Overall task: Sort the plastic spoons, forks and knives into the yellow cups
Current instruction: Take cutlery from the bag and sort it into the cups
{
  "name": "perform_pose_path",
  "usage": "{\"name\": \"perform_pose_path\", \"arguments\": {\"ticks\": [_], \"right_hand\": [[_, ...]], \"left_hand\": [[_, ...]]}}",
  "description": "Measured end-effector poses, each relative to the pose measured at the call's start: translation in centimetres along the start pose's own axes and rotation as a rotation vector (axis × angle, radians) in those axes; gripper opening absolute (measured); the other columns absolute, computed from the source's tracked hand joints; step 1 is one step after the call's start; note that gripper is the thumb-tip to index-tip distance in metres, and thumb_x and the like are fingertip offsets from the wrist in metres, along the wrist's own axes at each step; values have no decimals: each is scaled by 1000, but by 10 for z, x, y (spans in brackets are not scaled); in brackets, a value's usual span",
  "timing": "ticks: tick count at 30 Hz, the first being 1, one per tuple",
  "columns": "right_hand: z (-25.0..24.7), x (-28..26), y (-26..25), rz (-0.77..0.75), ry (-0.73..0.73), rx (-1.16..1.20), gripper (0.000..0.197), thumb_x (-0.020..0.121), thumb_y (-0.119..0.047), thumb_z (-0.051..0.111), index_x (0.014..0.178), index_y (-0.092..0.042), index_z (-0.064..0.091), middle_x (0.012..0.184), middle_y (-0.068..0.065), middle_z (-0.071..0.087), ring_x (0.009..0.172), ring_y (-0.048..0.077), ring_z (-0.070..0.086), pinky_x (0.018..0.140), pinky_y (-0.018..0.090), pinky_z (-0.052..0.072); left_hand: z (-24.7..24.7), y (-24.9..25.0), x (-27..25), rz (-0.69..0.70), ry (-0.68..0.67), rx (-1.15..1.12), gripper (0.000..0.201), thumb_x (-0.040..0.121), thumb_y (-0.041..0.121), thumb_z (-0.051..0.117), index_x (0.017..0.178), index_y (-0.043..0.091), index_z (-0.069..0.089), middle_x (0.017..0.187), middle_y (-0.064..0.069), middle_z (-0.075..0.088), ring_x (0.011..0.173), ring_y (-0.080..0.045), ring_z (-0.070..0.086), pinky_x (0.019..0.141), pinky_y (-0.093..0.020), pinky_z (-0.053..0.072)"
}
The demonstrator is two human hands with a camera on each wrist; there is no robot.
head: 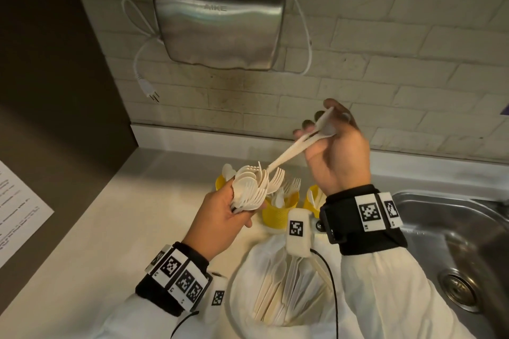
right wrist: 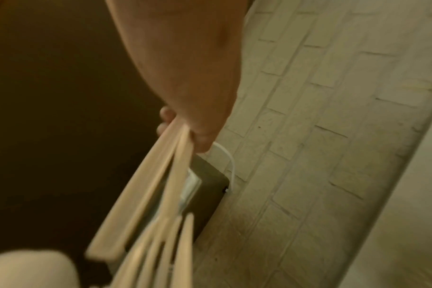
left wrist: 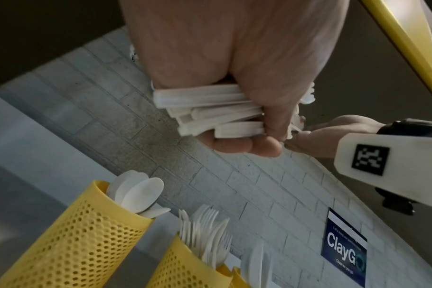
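Here a mixed bundle of spoons and forks (head: 252,187) is gripped by the left hand (head: 220,217), while two utensils (head: 297,146) are pinched by the right hand (head: 337,151). Each piece should be identified before release; the yellow cups (head: 279,213) stand at twelve o'clock from the bag (head: 275,283).

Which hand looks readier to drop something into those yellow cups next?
Probably the right hand: it pinches only a couple of utensils above the yellow cups, while the left hand grips a mixed bundle.

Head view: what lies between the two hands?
A white fork bridges them: the right hand pinches its handle, and its tines reach the cutlery bunch gripped by the left hand.
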State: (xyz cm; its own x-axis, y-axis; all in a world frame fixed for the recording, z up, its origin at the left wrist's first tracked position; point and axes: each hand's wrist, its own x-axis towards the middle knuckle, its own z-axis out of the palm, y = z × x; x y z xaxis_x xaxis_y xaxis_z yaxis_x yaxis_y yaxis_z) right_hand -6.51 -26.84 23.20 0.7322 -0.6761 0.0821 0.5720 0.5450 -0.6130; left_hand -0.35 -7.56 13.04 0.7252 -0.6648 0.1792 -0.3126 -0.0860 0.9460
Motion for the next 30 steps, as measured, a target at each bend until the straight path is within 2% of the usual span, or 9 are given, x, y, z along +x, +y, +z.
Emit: {"name": "perform_pose_path", "arguments": {"ticks": [3,5,9,11,13,16,20,23,30], "right_hand": [[-1,1,-10,-125,105,-79,7,94,-14,52,88,-16,55,69,-1,38,52,14,32,51,27,30],[-1,-5,-15,-191,67,-342,6,91,-17,56,86,-18,56,65,-3,37,50,13,27,47,25,22],[1,-36,-5,-195,-230,-1142,10,94,-20,69,85,-21,73,66,-10,67,56,3,58,51,20,45],[-2,-44,4,-116,-343,-1284,3,93,-24,75,93,-27,77,77,-7,75,64,5,65,58,20,53],[-7,-45,10,-100,-418,-1370,14,90,-31,78,104,-29,77,83,-7,76,70,3,67,68,24,57],[-9,-40,12,-82,-517,-1387,31,88,-39,79,117,-28,75,91,-7,78,83,7,72,82,34,58],[-11,-35,15,-67,-600,-1364,32,89,-41,78,117,-25,76,97,-4,80,90,12,75,86,44,59],[-13,-32,17,-61,-559,-1268,25,91,-30,77,112,-18,79,100,-5,79,93,11,74,89,42,58],[-15,-35,24,-129,-445,-1065,22,96,-21,71,113,-8,76,101,1,80,95,17,75,87,35,61]], "left_hand": [[-1,-1,3,-9,21,3,37,89,3,74,116,28,68,94,2,78,66,-14,68,69,-33,59],[-1,1,4,3,37,9,36,89,3,74,117,24,68,91,4,77,63,-11,67,66,-24,56],[-3,1,9,14,109,24,38,88,2,77,120,20,67,85,12,74,62,-9,67,62,-17,52],[-5,1,11,30,115,42,37,88,4,77,121,19,67,85,10,74,61,-11,68,62,-19,53],[-5,3,12,44,108,58,37,88,5,77,120,20,66,82,11,73,61,-10,69,61,-18,53],[-6,6,12,42,92,62,41,88,2,75,123,22,65,80,13,73,62,-12,70,61,-18,55],[-6,9,11,16,63,15,43,89,8,76,127,25,63,86,13,75,67,-13,72,62,-25,59],[-6,11,11,13,63,10,42,90,10,76,126,25,64,85,16,74,68,-9,71,60,-20,56],[-6,14,10,12,50,-6,38,90,11,76,118,34,62,84,16,73,63,-11,69,62,-24,58]]}}
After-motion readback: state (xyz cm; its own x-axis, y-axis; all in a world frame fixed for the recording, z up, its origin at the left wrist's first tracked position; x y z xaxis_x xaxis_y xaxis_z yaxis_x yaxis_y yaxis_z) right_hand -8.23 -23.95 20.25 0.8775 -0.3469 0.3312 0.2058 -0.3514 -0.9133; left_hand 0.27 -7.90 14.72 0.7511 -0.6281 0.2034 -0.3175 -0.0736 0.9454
